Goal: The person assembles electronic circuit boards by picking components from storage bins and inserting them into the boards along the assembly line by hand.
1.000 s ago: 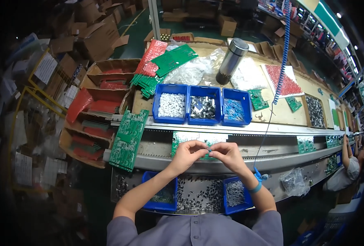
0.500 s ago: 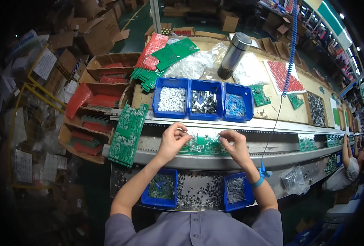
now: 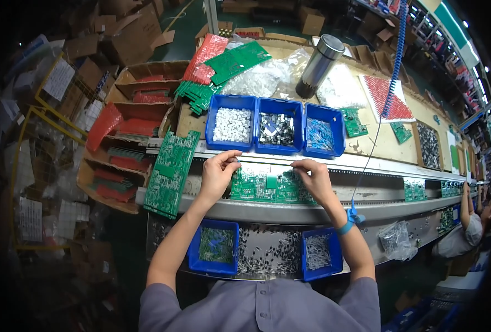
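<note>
A green circuit board [image 3: 272, 187] lies on the rail track in front of me, between my two hands. At its far left corner is my left hand [image 3: 219, 176], thumb and index finger pinched together. My right hand [image 3: 314, 178] hovers over the board's far right part, its thumb and fingertips also closed. Anything small in either pinch is too small to make out. A blue wrist strap [image 3: 349, 220] with a cord circles my right wrist. Another, longer green board [image 3: 171, 174] rests across the rails to the left.
Beyond the rail stand blue bins of white parts [image 3: 231, 126], dark metallic parts [image 3: 278, 131] and blue parts [image 3: 319, 135]. Nearer me, two blue bins [image 3: 218, 246] [image 3: 318, 254] flank loose components [image 3: 270, 252]. A steel flask [image 3: 320, 66] stands behind; a divided carton [image 3: 129, 119] is left.
My left hand has moved left, toward the board's far left corner, so the hands are wider apart and more of the board shows. My right hand has shifted slightly toward the far edge.
</note>
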`<state>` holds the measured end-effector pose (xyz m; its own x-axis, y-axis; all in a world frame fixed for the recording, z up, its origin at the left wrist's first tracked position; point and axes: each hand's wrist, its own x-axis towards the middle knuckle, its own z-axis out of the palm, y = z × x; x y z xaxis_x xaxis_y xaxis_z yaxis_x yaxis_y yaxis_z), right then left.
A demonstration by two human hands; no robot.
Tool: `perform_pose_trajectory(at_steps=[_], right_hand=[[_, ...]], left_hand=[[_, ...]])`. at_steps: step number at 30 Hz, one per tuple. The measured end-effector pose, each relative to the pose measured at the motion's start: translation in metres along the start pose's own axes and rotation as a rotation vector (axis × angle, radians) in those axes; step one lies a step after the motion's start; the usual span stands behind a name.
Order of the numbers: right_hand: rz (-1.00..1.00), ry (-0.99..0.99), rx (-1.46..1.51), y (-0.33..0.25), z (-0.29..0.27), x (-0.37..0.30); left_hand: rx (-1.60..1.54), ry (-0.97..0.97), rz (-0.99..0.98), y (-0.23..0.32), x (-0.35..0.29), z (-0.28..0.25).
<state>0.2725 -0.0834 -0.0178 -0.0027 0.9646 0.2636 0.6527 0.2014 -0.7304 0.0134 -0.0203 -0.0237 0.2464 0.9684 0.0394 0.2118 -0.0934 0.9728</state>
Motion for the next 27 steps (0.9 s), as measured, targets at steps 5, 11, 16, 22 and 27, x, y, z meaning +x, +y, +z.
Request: perform_pose_trajectory(at_steps=[5,11,16,22,27], right_hand=[[-0.009,0.016,0.064,-0.002,0.011,0.004],[-0.02,-0.019,0.027,0.004,0.016,0.005],[-0.008,-0.034,0.017,0.005,0.019,0.007],[-0.02,-0.025,0.0,0.002,0.017,0.007],[0.012,-0.032,0.021,0.003,0.018,0.006]], left_hand=[[0.02,0.051,0.036,-0.002,0.0,0.002],[0.056,0.072,0.057,-0.004,0.0,0.001],[0.112,0.06,0.096,-0.008,0.0,-0.001],[0.096,0.127,0.243,-0.01,0.003,0.0],[0.099,0.088,0.163,-0.009,0.003,-0.002]])
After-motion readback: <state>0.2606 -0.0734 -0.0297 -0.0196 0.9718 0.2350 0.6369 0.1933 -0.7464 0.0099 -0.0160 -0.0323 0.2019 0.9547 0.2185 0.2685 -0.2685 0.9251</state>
